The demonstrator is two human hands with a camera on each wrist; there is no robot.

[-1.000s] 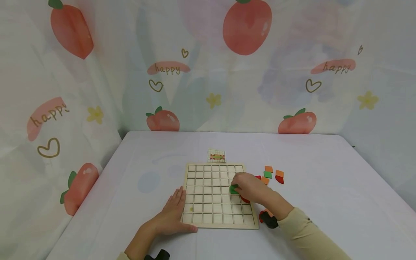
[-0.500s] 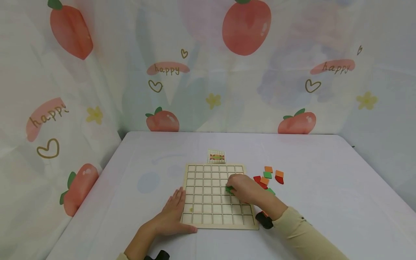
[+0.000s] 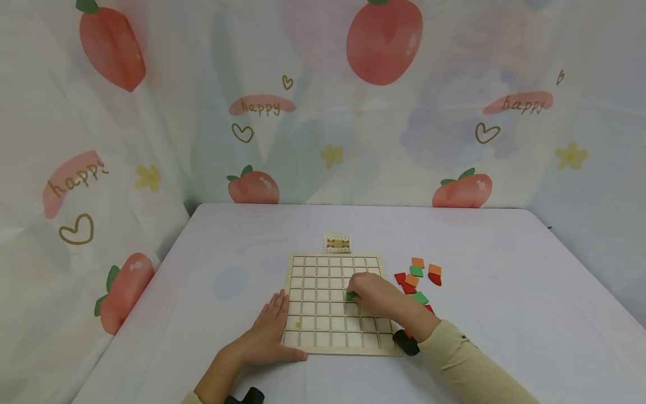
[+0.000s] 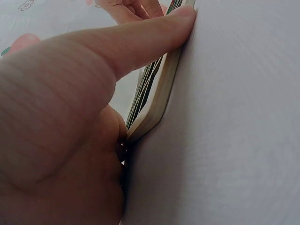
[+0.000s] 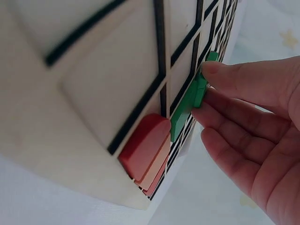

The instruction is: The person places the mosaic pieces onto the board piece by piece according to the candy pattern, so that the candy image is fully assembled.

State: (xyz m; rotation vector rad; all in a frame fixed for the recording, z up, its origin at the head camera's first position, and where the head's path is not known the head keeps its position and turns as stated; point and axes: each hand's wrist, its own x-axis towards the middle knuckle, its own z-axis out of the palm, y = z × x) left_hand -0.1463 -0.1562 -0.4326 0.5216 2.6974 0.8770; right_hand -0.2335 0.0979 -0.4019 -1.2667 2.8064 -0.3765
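Observation:
A wooden grid board [image 3: 323, 324] lies flat on the table. My left hand [image 3: 267, 331] rests against its left side with fingers straight, and its thumb [image 4: 140, 42] touches the near edge. Over the right half of the board, my right hand [image 3: 373, 294] pinches a small green tile [image 5: 201, 89] between thumb and fingers. In the right wrist view another green tile [image 5: 183, 110] sits in the grid beside the held one. A red curved-edge piece [image 5: 145, 145] sits in the grid near the board's edge. The right hand hides these set pieces in the head view.
Loose orange, green and red pieces lie right of the board, among them an orange tile [image 3: 418, 262] and a green tile [image 3: 419, 298]. A small pattern card [image 3: 336, 243] lies just beyond the board's far edge. A printed cloth backdrop [image 3: 303, 140] stands behind the table.
My right hand has moved a little left over the board, carrying the green tile. More loose pieces on the right have come into sight. The left hand has stayed in place.

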